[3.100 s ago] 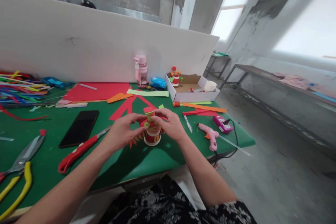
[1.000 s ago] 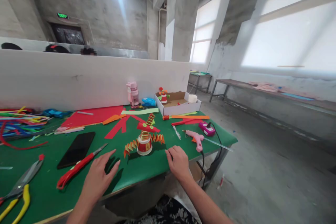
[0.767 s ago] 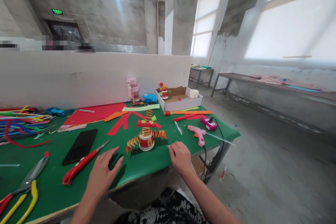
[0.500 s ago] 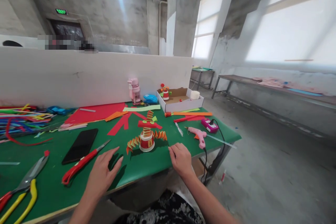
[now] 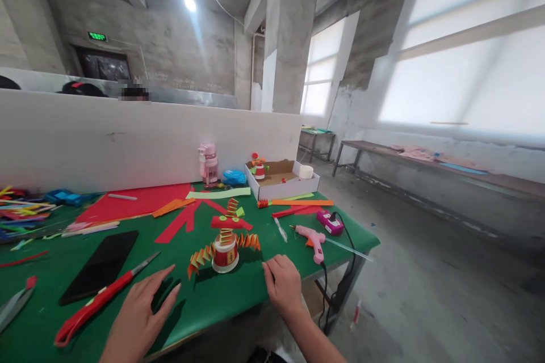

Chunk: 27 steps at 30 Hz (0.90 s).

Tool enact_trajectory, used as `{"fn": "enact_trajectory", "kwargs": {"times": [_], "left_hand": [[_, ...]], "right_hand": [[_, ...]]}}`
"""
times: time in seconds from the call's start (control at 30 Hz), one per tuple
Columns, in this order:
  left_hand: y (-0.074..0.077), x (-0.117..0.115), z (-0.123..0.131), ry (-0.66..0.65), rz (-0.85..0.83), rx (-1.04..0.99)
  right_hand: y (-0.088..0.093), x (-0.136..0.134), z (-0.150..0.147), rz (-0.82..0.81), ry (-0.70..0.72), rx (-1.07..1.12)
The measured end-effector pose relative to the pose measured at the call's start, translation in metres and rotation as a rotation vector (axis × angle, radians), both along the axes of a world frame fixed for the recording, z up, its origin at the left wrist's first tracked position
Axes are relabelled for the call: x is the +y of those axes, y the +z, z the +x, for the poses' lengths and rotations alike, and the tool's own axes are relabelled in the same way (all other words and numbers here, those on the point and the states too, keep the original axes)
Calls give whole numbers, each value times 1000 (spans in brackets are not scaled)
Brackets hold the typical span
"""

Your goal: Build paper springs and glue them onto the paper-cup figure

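A paper-cup figure (image 5: pixel 225 252) stands upright on the green table, with a red paper band and folded orange-green paper strips as arms and neck. To its left, my left hand (image 5: pixel 142 312) is open, thumb and fingers apart and holding nothing. My right hand (image 5: pixel 283 283) lies at the table's front edge, right of the figure, its fingers curled closed with nothing seen in them. Neither hand touches the figure. Beside my left hand lies a red-handled utility knife or scissors (image 5: pixel 100 303), pointed blade away from me. A pink glue gun (image 5: pixel 313 241) rests beyond my right hand.
A black phone (image 5: pixel 100 266) and metal blade tips (image 5: pixel 17 303) lie left. Behind are red paper (image 5: pixel 140 201), a pink bottle (image 5: pixel 208 167) and a white-sided box (image 5: pixel 289 188) holding another figure. A purple power socket (image 5: pixel 330 222) with a cord sits near the right edge.
My view has tilted up and turned slightly, so the tabletop things sit lower and farther left. The figure stays standing; both hands keep nearly the same pose beside it.
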State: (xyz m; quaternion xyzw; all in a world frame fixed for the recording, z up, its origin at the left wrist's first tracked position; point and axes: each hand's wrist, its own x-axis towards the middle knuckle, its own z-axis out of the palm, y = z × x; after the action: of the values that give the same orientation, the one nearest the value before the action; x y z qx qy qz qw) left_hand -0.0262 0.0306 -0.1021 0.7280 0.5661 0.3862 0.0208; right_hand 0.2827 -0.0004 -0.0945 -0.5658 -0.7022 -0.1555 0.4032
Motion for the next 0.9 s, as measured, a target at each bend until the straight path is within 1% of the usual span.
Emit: {"fn": "enact_trajectory", "kwargs": {"times": [0.27, 0.47, 0.57, 0.63, 0.73, 0.8, 0.9], "left_hand": [[0, -2, 2, 14, -11, -9], [2, -1, 2, 10, -6, -14], [1, -1, 2, 8, 14, -15], [0, 0, 1, -1, 31, -16], [0, 0, 1, -11, 52, -16], [1, -1, 1, -11, 51, -14], [3, -2, 1, -15, 49, -20]], "right_hand": [[2, 0, 0, 20, -3, -3], [-1, 0, 0, 0, -6, 2], [2, -1, 1, -25, 24, 59], [11, -1, 2, -72, 73, 187], [38, 7, 1, -139, 152, 460], [60, 21, -2, -177, 210, 615], [89, 52, -11, -340, 305, 834]]}}
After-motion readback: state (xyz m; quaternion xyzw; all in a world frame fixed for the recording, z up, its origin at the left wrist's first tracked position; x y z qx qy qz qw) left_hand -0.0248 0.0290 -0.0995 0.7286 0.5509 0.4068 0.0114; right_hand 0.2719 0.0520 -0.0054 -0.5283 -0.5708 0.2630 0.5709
